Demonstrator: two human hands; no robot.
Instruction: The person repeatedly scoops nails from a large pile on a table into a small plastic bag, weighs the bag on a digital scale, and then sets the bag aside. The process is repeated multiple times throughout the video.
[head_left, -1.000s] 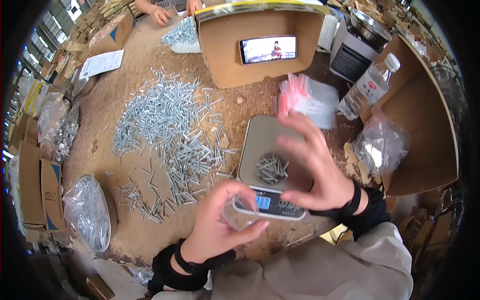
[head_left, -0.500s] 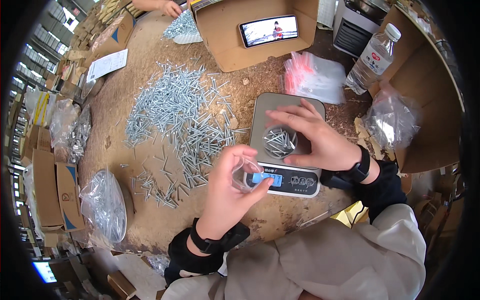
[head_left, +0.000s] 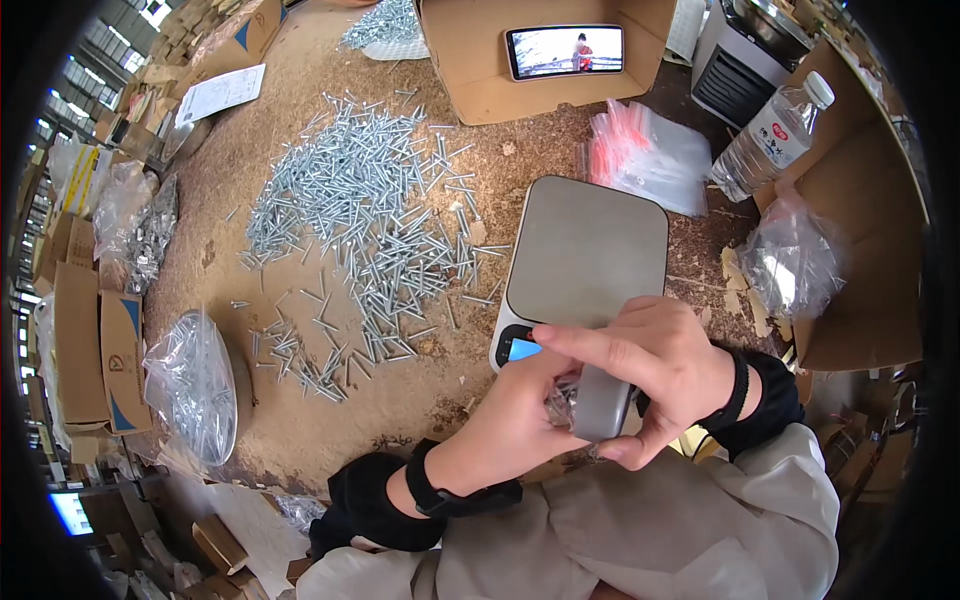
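Note:
My two hands meet in front of the kitchen scale (head_left: pixel 588 250), above its near edge. My right hand (head_left: pixel 665 370) is closed round a tilted greyish cup (head_left: pixel 603 402). My left hand (head_left: pixel 510 420) curls around a clear plastic cup (head_left: pixel 560 400), mostly hidden by the fingers, with some metal pieces showing in it. The mouths of the cups are close together; whether they touch I cannot tell. To the left of the scale spreads a big heap of silver screws (head_left: pixel 340 190), thinning out into loose ones toward me.
Clear zip bags (head_left: pixel 660 160) with red edges lie behind the scale. A phone (head_left: pixel 565 51) leans inside an open carton (head_left: pixel 480 90). At right stand a water bottle (head_left: pixel 775 135) and a crumpled plastic bag (head_left: pixel 795 255). A bag-lined bowl (head_left: pixel 195 390) sits at the left edge.
My right hand has lifted the cup of screws off the scale and brought it toward me, tilted, against the left hand's cup. The left hand has moved slightly right and nearer. The view has shifted.

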